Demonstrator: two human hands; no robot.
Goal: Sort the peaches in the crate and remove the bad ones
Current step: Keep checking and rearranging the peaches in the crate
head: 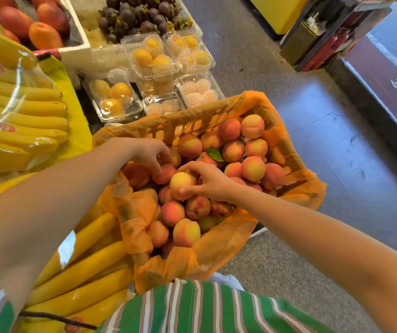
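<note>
A crate lined with orange mesh (228,239) holds several red and yellow peaches. My right hand (208,180) grips a yellowish peach (180,182) near the crate's middle, thumb under it and fingers curled over its top. Just to the left, my left hand (148,152) reaches down into the pile, and its fingertips curl around a redder peach (165,174). A green leaf (215,154) lies among the peaches behind my hands.
Bagged bananas (24,121) lie on a yellow stand to the left, more bananas (84,267) at the lower left. Clear boxes of yellow fruit (149,56) and a tray of mangosteens (139,15) stand behind the crate. Grey floor (325,131) runs along the right.
</note>
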